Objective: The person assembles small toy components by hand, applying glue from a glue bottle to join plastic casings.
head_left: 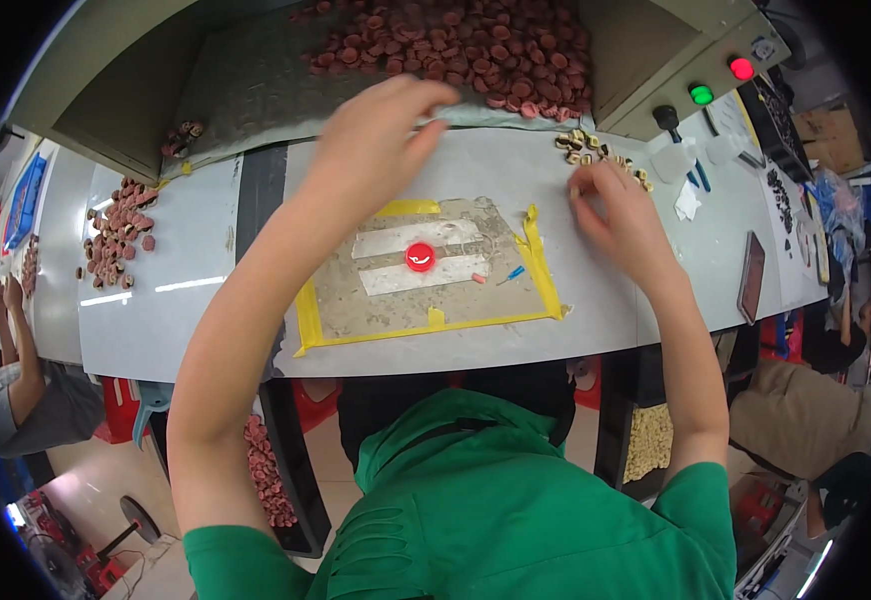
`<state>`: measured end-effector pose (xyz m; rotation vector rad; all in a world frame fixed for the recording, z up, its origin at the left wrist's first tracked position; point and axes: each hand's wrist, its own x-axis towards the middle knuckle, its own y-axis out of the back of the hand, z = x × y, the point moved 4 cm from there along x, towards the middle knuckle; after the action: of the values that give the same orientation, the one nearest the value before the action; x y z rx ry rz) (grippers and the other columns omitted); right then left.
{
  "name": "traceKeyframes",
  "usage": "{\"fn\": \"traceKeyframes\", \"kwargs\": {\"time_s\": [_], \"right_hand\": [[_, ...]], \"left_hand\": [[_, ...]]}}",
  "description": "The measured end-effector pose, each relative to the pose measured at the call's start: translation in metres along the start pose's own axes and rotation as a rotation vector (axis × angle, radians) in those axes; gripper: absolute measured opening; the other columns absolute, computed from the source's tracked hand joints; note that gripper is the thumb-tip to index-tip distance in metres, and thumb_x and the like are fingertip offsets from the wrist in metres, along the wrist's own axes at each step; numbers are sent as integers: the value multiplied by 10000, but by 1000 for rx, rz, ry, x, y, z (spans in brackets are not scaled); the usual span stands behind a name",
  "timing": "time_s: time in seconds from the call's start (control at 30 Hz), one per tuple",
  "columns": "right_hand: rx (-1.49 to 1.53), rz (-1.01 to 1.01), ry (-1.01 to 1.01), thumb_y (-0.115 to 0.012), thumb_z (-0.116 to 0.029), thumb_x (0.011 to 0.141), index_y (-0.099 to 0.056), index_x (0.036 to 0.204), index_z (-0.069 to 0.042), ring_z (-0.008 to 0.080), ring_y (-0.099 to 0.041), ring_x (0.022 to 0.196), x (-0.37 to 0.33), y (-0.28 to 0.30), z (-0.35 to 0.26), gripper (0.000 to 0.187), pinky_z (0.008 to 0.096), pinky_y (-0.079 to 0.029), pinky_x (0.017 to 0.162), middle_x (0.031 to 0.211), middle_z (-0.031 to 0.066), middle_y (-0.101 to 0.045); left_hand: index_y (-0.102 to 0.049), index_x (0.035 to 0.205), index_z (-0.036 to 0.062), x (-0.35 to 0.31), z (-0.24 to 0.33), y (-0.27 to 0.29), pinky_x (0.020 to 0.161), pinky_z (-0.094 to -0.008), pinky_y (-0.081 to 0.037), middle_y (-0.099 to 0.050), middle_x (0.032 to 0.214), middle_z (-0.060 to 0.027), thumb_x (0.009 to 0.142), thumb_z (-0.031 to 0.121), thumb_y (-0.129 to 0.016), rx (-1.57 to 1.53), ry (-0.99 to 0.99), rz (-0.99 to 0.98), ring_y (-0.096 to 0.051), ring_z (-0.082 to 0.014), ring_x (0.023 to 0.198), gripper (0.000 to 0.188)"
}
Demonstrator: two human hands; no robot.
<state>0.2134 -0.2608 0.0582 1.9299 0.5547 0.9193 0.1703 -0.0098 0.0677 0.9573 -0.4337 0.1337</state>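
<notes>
My left hand hovers at the near edge of a large heap of dull red, cup-shaped pieces. Its thumb stands apart from its slightly blurred fingers, and nothing shows between them. Beside a small cluster of cream-and-black pieces, my right hand is curled with its fingers drawn in; what they may hold is hidden. Between my hands lies a worn, clear sheet edged with yellow tape. A round, bright red piece with a white mark sits at its middle, on pale strips.
A small blue tool and a pink bit lie on the sheet. Assembled pink-and-dark pieces are scattered at left. The machine housing, with red and green lights, frames the heap. A phone rests at right. Co-workers sit on both sides.
</notes>
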Motion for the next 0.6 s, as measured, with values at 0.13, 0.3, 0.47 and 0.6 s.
{"fn": "traceKeyframes", "kwargs": {"time_s": [0.13, 0.3, 0.47, 0.6], "right_hand": [[213, -286, -259, -583, -27, 831, -579, 912, -9, 298, -601, 801, -12, 3, -19, 83, 358, -493, 719, 906, 129, -587], [266, -164, -204, -584, -49, 861, -631, 965, -10, 307, -594, 856, -14, -12, -15, 120, 355, -489, 759, 952, 122, -586], [217, -154, -123, -571, -42, 873, -607, 1129, -25, 297, -557, 987, -25, -10, -12, 259, 342, -473, 840, 1042, 130, -571], [130, -127, -65, -577, -56, 876, -610, 1100, -25, 300, -574, 952, -19, -18, -11, 229, 352, -482, 822, 1019, 128, -583]], "left_hand": [[-612, 1112, 112, 47, 0, -55, 761, -397, -498, -621, 1027, -106, 833, 245, -645, 118, -21, -10, -619, -298, 928, 311], [-634, 957, 77, 56, -13, -65, 695, -409, -496, -674, 858, -112, 790, 239, -678, 68, 54, -153, -642, -305, 829, 237], [-629, 1046, 66, 12, -29, -17, 673, -265, -485, -660, 877, -43, 856, 227, -672, -185, 156, 0, -606, -116, 748, 254], [-581, 1168, 20, -53, -21, 32, 768, -214, -457, -625, 1012, -16, 933, 241, -597, -606, 523, 77, -555, -68, 856, 323]]}}
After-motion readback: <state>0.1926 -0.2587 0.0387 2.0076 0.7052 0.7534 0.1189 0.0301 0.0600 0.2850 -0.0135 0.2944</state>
